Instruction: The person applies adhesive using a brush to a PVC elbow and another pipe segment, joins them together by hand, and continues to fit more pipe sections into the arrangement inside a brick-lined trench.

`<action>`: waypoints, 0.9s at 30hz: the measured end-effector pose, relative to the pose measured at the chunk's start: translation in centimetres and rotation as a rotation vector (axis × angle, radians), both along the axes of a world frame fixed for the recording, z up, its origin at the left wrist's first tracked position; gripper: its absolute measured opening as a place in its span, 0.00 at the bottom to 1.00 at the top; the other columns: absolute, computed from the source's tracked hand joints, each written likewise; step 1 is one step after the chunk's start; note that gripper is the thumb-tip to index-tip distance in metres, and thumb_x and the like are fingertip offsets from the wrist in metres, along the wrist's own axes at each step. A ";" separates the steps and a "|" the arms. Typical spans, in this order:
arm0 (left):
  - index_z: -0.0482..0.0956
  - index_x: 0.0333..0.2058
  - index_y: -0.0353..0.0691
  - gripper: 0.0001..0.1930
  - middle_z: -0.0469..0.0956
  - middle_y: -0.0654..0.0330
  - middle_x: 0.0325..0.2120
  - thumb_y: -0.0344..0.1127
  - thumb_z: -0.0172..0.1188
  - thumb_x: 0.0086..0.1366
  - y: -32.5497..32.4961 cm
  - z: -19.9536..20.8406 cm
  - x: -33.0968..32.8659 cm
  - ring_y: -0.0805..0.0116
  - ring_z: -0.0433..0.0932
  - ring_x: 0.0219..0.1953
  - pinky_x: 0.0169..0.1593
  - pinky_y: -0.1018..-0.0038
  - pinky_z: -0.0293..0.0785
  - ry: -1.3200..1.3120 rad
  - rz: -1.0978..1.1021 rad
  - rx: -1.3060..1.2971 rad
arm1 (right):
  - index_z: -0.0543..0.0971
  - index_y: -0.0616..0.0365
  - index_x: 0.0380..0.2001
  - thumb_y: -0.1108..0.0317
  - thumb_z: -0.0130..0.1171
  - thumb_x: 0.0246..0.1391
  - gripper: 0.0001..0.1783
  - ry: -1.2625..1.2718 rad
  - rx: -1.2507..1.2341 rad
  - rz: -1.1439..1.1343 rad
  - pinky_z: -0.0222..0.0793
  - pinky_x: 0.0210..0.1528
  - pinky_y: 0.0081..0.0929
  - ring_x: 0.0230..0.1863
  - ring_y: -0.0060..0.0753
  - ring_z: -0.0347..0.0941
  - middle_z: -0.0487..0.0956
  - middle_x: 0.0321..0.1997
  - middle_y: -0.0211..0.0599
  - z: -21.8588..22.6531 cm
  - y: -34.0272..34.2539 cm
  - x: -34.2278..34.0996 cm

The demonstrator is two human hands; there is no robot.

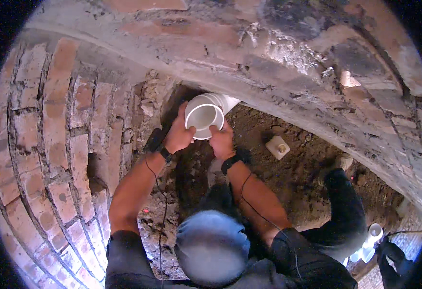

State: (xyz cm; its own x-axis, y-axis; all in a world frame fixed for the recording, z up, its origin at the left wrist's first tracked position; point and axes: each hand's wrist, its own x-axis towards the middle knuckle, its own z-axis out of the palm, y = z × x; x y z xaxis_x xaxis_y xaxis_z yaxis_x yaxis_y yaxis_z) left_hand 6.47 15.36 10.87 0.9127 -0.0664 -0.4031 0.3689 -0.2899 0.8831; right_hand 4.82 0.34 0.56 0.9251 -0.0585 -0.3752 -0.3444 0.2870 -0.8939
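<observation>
A white plastic pipe elbow [215,102] sits in a hollow at the foot of the walls, its round open end tilted up toward me. My left hand [178,136] grips the left side of the rim, its thumb on the near edge. From the right, my right hand [222,142] closes round the same rim, with the thumb also at the near edge. Both hands are closed on the fitting. Behind it, a white pipe section [230,102] meets the wall base; how the two join is partly hidden.
A brick wall [59,144] rises on the left, and another masonry wall [288,77] crosses the far side. On the soil [288,188] stands a cream square container [278,147]. A bent dark-trousered leg [343,202] is at right, near white pipe pieces [374,235].
</observation>
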 end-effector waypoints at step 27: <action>0.77 0.41 0.31 0.15 0.80 0.54 0.30 0.30 0.54 0.55 -4.8 30.5 -7.0 0.62 0.80 0.28 0.33 0.69 0.78 0.362 -0.016 -0.240 | 0.63 0.68 0.64 0.54 0.63 0.59 0.39 -0.235 -0.746 -0.321 0.65 0.61 0.37 0.58 0.41 0.71 0.74 0.56 0.51 25.0 -28.5 -5.6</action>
